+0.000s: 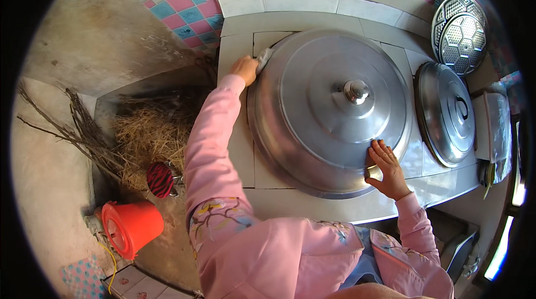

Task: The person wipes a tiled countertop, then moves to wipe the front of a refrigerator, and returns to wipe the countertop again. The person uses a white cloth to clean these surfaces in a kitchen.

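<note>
A large domed metal lid (331, 131) with a round shiny knob (356, 91) covers most of the tiled stove top (289, 207) before me. At its far left rim, my left hand (246, 69) grips a pale, crumpled cloth (264, 59) that touches the lid's edge. My right hand (387, 169) lies flat on the near right side of the lid, fingers apart and holding nothing. What sits under the lid is hidden.
Right of the big lid is a smaller metal lid (450, 115), with perforated steamer plates (462, 37) behind it. Straw (146, 140) and dry branches (86, 131) lie on the left. A zebra-patterned stool (160, 179) and a red lidded bucket (138, 223) stand at lower left.
</note>
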`<state>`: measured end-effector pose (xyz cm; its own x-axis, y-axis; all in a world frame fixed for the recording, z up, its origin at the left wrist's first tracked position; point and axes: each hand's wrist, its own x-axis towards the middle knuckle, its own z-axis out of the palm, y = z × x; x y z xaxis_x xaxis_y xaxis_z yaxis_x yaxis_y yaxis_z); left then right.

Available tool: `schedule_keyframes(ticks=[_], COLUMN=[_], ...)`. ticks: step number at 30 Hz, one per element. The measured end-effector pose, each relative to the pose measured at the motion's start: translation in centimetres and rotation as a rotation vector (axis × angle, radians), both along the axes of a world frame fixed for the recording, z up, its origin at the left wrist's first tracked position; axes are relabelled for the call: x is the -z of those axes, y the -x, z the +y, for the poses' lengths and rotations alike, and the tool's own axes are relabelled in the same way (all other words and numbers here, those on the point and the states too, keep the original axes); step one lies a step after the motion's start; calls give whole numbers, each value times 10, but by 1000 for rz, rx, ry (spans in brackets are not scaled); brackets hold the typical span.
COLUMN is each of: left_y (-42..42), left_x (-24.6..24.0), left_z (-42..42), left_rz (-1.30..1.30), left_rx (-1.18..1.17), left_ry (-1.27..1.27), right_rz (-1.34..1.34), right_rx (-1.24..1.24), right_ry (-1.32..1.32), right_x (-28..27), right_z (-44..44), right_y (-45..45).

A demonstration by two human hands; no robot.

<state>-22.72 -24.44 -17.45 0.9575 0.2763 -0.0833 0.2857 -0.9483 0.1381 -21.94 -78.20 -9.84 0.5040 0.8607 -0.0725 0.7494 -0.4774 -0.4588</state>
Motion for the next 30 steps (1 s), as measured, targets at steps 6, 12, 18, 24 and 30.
schedule_keyframes(ticks=[6, 12, 18, 24, 30], left_y=[-36, -87, 15, 74, -71], left_x=[-27, 22, 13, -61, -50], left_z=[-11, 3, 7, -30, -75], left_rz=[-427, -156, 24, -172, -119], left_rx=[68, -116, -104, -212, 143], left_ry=[415, 336, 510, 905, 423], right_rz=[-1, 18, -1, -4, -17], right_rx=[0, 5, 18, 41, 6], right_ry=[-30, 11, -10, -25, -20], right_x=[10, -2, 3, 12, 5], right_z=[-7, -3, -6, -11, -5], right_y=[-1, -1, 2, 0, 2])
